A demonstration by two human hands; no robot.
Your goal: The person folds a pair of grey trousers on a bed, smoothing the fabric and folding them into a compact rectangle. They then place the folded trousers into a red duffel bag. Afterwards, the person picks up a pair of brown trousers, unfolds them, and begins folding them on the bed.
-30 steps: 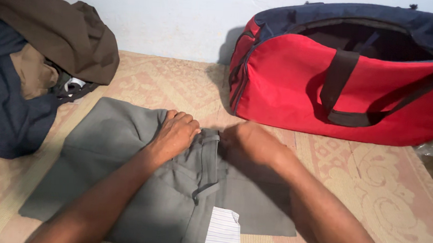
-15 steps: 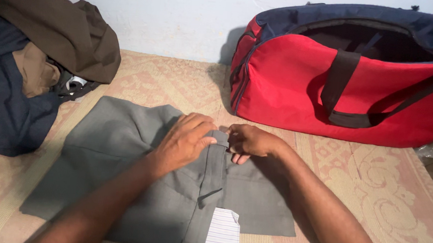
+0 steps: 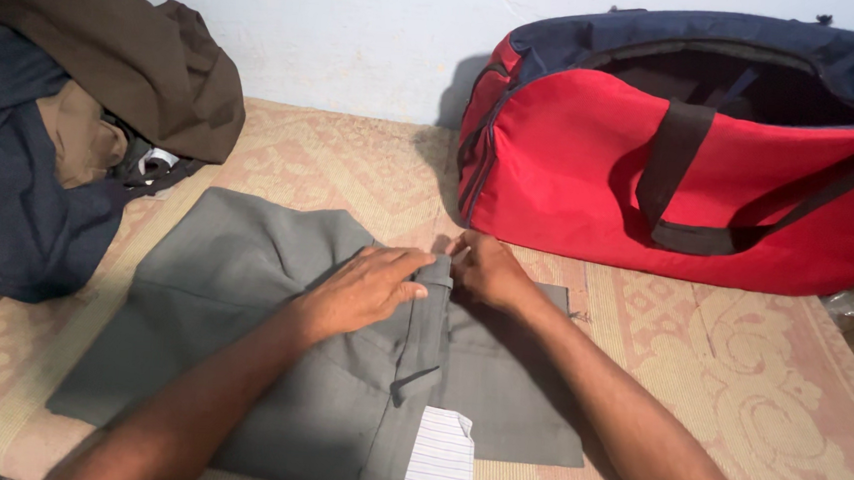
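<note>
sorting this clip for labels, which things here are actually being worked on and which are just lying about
In hand:
left hand
right hand
grey trousers, both hands at the waistband

Lying about:
red and navy duffel bag, open
pile of dark clothes
patterned mat

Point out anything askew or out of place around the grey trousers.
A striped white pocket lining sticks out of the grey trousers near the waistband, turned outward instead of tucked in. Left of them, a pile of clothes lies in an unfolded heap. Nothing looks torn or spilled.
</note>
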